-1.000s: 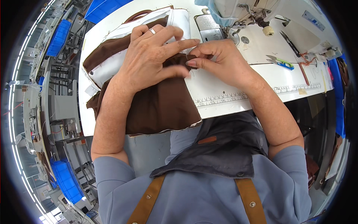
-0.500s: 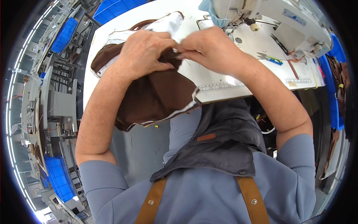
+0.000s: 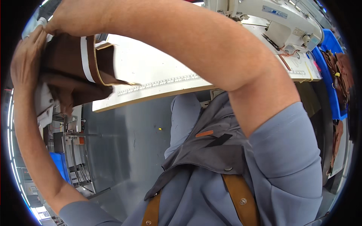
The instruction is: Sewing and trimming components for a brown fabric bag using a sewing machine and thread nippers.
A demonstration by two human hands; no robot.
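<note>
Brown cloth piece (image 3: 64, 75) upper left, matt, soft, with a white strip and a metal-looking zipper; table top (image 3: 151, 75) smooth, pale, matt, with a wood-coloured edge; sewing machine (image 3: 279, 22) upper right, glossy off-white; apron (image 3: 211, 150) grey matt cloth with tan leather-like straps; floor smooth grey, slight sheen

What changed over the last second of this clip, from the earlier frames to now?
Both hands lifted the brown zippered fabric piece off the white sewing table and carried it up and to the person's left. The left hand grips its left side, the right hand its top edge; neither let go. The view swung as well. The sewing machine and blue bin stayed put.
</note>
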